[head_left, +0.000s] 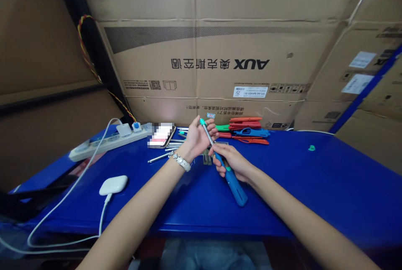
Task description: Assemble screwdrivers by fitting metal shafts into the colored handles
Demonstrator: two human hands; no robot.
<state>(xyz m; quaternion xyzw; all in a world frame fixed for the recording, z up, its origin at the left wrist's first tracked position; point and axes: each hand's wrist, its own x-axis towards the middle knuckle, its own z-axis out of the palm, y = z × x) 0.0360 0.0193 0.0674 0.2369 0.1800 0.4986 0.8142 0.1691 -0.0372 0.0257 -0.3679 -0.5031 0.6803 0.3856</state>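
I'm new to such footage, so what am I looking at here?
No machine here: these are a person's bare hands, seen by one head-worn camera looking forward and down. The right hand's grip is closed on a blue-handled tool with a metal tube; the left hand is cupped behind the tube, though whether it holds on is unclear. On the blue table lie metal rods, a colourful pile, a phone and a white case, with a power strip leftward. Cardboard stands behind.

I see a long-reach lighter [232, 181], held aslant just below the frame's center: its slotted blue handle [237, 189], with a small green part [228, 169], points lower right; its slim silver tube [207, 133] runs toward the upper left, ending in a teal tip [202, 122].
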